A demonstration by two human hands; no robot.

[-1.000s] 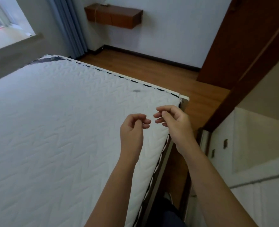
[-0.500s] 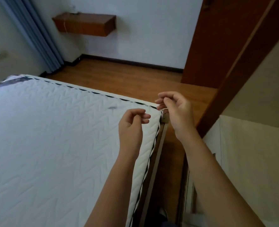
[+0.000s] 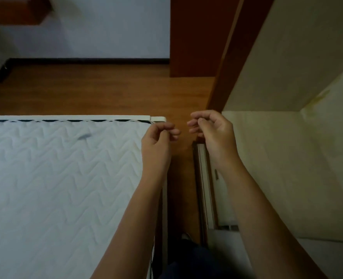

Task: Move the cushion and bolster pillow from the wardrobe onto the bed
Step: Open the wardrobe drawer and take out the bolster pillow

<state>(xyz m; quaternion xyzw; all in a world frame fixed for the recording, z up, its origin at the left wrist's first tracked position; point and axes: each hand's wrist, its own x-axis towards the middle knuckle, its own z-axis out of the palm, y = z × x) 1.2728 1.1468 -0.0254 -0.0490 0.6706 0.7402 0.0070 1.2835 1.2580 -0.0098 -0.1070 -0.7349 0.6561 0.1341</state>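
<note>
The bed [image 3: 56, 178], a white quilted mattress with a dark-trimmed edge, fills the left half of the view. An open wardrobe [image 3: 287, 158] with cream inner walls and a brown frame stands on the right. My left hand [image 3: 158, 141] hovers over the mattress's right corner, fingers loosely curled and holding nothing. My right hand [image 3: 212, 131] hangs level with it at the wardrobe's front edge, fingers also curled and empty. No cushion or bolster pillow is visible.
A narrow strip of wooden floor [image 3: 178, 178] runs between bed and wardrobe. A brown door or panel [image 3: 194, 37] stands ahead, a wall shelf [image 3: 15, 11] at top left, and a white wall with dark skirting behind.
The view has swung to the right, away from the window and curtain toward the wardrobe. Both hands stay raised, curled and empty, now over the gap by the bed corner.
</note>
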